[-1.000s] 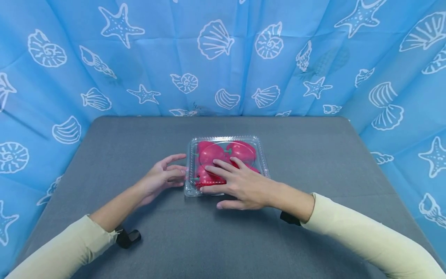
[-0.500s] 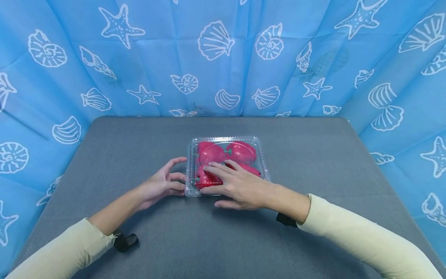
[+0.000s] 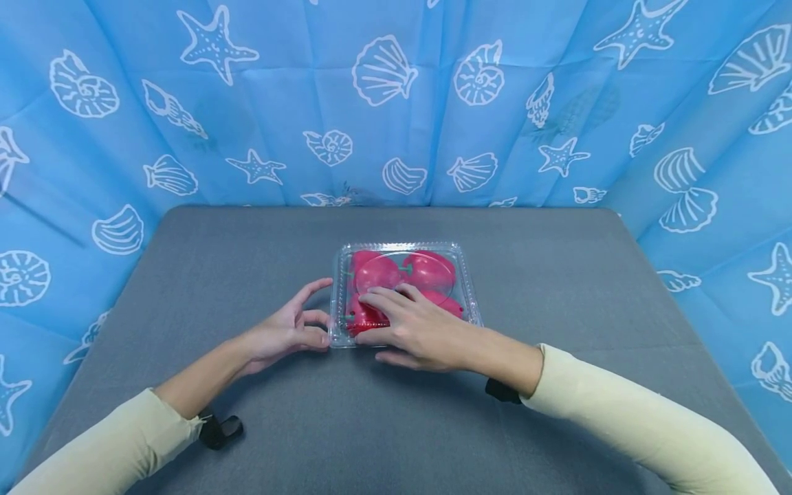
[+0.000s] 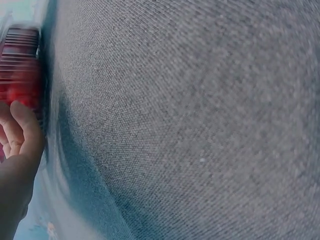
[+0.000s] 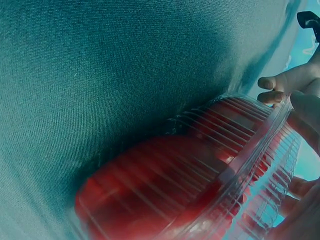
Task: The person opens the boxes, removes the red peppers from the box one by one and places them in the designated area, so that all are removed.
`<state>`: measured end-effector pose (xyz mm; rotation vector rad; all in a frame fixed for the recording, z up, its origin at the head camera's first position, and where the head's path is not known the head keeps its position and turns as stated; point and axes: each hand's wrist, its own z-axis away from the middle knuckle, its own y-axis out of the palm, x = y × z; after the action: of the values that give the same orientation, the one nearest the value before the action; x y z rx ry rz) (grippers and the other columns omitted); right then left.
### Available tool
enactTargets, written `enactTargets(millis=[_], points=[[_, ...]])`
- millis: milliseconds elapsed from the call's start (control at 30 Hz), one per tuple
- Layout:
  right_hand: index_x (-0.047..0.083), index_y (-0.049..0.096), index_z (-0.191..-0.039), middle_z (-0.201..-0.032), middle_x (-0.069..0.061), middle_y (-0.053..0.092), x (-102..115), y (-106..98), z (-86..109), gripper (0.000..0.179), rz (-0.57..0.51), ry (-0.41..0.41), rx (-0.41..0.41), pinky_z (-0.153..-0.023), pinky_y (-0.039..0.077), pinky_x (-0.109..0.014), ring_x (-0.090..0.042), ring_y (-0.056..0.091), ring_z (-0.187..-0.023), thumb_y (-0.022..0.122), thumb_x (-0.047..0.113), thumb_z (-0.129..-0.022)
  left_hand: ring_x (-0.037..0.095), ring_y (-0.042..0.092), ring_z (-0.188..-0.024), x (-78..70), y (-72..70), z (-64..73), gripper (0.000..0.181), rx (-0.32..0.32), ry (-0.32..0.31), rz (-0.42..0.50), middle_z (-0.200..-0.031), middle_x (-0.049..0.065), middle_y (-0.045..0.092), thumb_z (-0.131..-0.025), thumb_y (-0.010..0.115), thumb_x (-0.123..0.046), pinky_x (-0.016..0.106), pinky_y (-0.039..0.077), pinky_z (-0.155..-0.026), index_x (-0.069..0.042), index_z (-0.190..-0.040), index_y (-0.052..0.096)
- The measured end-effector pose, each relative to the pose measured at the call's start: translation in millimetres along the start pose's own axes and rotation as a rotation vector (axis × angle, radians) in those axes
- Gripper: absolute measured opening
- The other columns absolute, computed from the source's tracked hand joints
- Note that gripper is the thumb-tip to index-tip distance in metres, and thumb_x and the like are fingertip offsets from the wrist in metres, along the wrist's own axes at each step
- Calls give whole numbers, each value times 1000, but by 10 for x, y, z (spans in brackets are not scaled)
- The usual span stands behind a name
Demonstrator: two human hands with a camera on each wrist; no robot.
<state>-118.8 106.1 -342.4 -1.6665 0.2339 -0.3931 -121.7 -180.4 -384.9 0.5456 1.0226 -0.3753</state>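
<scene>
Clear plastic makes the box (image 3: 465, 275), which stands flat near the middle of the table (image 3: 557, 275), and red fruits (image 3: 430, 271) with green stems lie inside it. The right hand (image 3: 417, 333) covers part of the front half, so the exact number of fruits I cannot tell. Its bent fingers rest over the lid without closing around anything; the thumb is beside the front edge. The left hand (image 3: 291, 337) is at the left edge with relaxed, slightly bent fingers, and its tips seem to touch the side. In the left wrist view, the box is blurred and cut off by the frame; in the right wrist view, its near end is also cut off. The table has a grey cloth surface, and behind it hangs a blue curtain (image 3: 433, 103) with white shells and starfish. Both arms wear pale sleeves (image 3: 625, 405), and a black device (image 3: 219, 433) is at the left wrist. Compared with one second ago, the box has stayed in its place, the right fingers have drawn closer together and back toward the person, and the left thumb has come to the near corner.
</scene>
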Motion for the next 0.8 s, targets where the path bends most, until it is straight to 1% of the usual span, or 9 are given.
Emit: enactTargets(millis=[167, 300, 467, 667, 800], points=[[26, 67, -129, -146, -12, 47, 11, 10, -39, 50, 8, 11, -31, -107, 36, -58, -28, 36, -139, 80, 39, -82, 21, 68, -96, -1, 5, -8, 95, -1, 14, -5, -113, 10, 61, -89, 68, -1, 40, 51, -93, -34, -156, 9], [24, 69, -124, -142, -12, 50, 18, 33, -67, 49, 7, 20, -80, -106, 40, -55, -27, 39, -136, 83, 37, -79, 21, 68, -97, -6, 2, -13, 95, -13, 20, -3, -112, 10, 61, -89, 68, -1, 40, 51, -93, -33, -156, 10], [22, 72, -118, -135, -11, 55, 27, 95, -109, 42, -18, 15, -147, -103, 44, -51, -26, 46, -130, 83, 33, -79, 21, 68, -98, -14, 7, -12, 95, -20, 15, -2, -111, 8, 62, -89, 69, -1, 39, 51, -93, -33, -156, 10], [21, 75, -111, -127, -8, 59, 47, 147, -155, 35, -32, 19, -194, -100, 46, -48, -23, 51, -123, 84, 30, -79, 20, 68, -98, 4, 6, -16, 95, -9, 26, -12, -110, 8, 61, -89, 68, -2, 38, 50, -93, -29, -158, 8], [20, 76, -109, -125, -7, 60, 63, 179, -169, 34, -50, 28, -221, -100, 46, -47, -23, 52, -122, 85, 28, -77, 21, 68, -98, 33, 5, -13, 96, -25, 24, -6, -110, 8, 62, -89, 68, -2, 39, 51, -93, -28, -159, 8]])
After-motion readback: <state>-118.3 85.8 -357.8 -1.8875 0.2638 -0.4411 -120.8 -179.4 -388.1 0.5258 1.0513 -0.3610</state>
